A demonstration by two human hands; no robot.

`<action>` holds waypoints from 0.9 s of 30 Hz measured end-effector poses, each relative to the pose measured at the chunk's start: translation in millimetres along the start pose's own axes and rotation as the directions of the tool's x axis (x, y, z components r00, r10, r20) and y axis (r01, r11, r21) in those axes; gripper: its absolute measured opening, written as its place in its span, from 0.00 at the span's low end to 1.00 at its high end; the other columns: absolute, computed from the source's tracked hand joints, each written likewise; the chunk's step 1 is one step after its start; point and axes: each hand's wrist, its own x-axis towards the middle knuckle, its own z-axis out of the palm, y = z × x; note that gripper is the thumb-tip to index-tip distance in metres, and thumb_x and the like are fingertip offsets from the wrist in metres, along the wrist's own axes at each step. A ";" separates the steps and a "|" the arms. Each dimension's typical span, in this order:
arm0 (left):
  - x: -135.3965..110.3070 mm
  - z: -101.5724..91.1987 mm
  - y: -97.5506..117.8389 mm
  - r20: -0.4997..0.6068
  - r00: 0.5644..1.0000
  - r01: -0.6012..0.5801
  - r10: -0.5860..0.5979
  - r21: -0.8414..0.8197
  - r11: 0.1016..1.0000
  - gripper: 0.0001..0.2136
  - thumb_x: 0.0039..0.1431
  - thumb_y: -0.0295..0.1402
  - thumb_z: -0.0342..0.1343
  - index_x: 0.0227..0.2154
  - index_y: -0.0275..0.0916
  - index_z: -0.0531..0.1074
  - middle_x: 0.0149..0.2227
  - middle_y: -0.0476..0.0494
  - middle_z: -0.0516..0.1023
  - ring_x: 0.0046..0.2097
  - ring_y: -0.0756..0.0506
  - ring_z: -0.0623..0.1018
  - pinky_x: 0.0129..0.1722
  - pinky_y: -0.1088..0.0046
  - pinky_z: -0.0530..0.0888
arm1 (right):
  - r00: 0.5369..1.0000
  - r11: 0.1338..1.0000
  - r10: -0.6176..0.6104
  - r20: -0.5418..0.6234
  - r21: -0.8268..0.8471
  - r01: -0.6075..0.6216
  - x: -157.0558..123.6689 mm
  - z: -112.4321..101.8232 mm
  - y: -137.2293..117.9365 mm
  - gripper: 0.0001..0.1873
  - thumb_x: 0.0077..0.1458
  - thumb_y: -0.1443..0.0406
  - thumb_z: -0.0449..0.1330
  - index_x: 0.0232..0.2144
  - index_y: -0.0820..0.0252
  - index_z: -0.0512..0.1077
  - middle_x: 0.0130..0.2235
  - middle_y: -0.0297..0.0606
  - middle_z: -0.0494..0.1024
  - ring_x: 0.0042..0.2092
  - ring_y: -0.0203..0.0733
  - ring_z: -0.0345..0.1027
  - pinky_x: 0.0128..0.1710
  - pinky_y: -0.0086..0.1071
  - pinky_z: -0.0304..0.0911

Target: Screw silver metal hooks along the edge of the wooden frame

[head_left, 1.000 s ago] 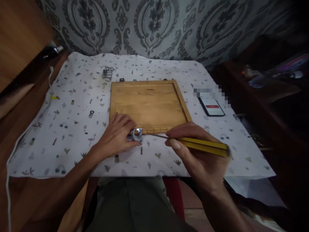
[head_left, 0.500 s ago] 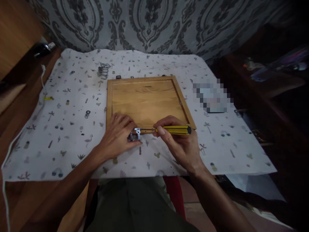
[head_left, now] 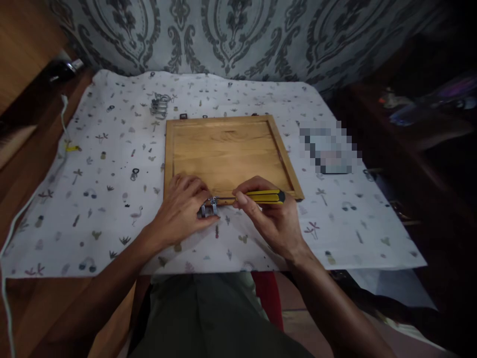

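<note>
A framed wooden panel (head_left: 223, 151) lies flat on the patterned white cloth. My left hand (head_left: 182, 206) rests on its near-left edge, with the fingers on the wood and the thumb below. It pinches a small silver metal fitting (head_left: 214, 209) against that edge; part of the fitting is hidden under the fingers. In my right hand (head_left: 274, 219) is a yellow-and-black screwdriver (head_left: 266, 197), held nearly level between thumb and fingers. Its thin shaft points left, and the tip meets the fitting or lies very close to it.
Several silver metal pieces (head_left: 159, 107) sit in a cluster behind the panel's left corner. A phone-like object (head_left: 331, 154), blurred out, lies on the right of the cloth (head_left: 357, 233). A white cable (head_left: 26, 204) runs down the left side. A patterned curtain or wall covering (head_left: 231, 40) stands behind.
My right hand and the screwdriver have shifted slightly left, and the tip is closer in on the fitting. My left hand keeps its hold.
</note>
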 end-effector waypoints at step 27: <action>-1.1 0.8 -1.4 0.043 0.999 -0.004 0.003 0.038 0.999 0.15 0.60 0.47 0.64 0.42 0.41 0.79 0.45 0.40 0.77 0.52 0.33 0.73 0.56 0.47 0.68 | 0.984 0.985 0.108 0.141 0.116 -0.125 17.9 -0.1 -6.0 0.20 0.57 0.47 0.66 0.33 0.58 0.76 0.33 0.37 0.79 0.34 0.40 0.76 0.35 0.35 0.73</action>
